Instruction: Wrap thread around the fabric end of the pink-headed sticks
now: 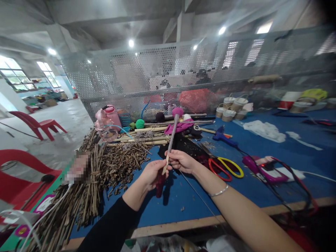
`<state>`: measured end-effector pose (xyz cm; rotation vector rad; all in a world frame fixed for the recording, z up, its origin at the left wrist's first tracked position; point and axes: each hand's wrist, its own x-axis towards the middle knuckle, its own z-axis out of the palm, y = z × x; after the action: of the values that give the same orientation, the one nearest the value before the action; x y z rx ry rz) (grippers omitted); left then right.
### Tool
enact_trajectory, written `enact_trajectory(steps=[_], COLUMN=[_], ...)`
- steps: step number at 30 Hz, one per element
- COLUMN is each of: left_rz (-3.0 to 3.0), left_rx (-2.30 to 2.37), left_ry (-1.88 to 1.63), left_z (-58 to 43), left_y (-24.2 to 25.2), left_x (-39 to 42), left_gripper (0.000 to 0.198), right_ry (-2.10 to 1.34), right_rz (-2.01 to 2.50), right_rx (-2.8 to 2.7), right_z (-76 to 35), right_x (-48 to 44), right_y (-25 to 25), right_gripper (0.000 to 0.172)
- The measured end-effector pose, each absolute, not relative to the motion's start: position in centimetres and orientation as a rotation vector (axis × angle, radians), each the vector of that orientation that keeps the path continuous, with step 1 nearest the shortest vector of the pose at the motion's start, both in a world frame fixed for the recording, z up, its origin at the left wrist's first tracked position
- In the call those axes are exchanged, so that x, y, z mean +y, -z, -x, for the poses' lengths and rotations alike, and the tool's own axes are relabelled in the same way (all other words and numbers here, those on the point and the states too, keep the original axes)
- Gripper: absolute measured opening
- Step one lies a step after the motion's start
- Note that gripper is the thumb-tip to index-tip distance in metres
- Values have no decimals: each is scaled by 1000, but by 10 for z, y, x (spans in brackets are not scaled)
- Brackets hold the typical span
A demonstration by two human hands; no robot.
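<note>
Nearest, a black sleeve (115,224) covers the left forearm, and a silver bangle (219,190) circles the right one, on the near side of the scissors (217,159) with red and yellow handles. Left of those scissors, both hands are together, thumbs and fingers closed in pinches. The left hand (152,173) grips the lower end of a ball-tipped stick (173,134), over a tan strip; the right hand (183,161) pinches just above, touching it too. The stick tilts away, its magenta ball (177,112) farther off than the scissors. Well left of the scissors, a purple-and-white patch (45,204) bears marks too small to read. Beyond the scissors stand pale cups (229,108) and, farthest, a perforated screen (126,73).
</note>
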<state>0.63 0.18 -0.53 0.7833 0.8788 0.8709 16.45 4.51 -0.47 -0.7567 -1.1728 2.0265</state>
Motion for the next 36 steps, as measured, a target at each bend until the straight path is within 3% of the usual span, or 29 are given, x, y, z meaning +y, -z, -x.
enact_trajectory(steps=[9, 16, 24, 31, 36], left_rz=[-1357, -877, -1343, -900, -1019], left_rx=[1250, 878, 1237, 885, 1027], left_ry=[-884, -779, -858, -802, -818], left_z=[-1, -3, 2, -2, 2], left_y=[16, 3, 16, -2, 3], left_x=[4, 0, 5, -1, 1], left_gripper=[34, 35, 36, 33, 35], right_ry=[-1919, -2066, -1935, -2055, -2019], right_rz=[1012, 727, 952, 688, 735], right_rx=[-1307, -1209, -1304, -1254, -1311], right_z=[-162, -168, -159, -165, -165], right_x=[48, 46, 48, 47, 47], right_y=[19, 9, 24, 12, 16], right_gripper=[35, 36, 33, 33, 30])
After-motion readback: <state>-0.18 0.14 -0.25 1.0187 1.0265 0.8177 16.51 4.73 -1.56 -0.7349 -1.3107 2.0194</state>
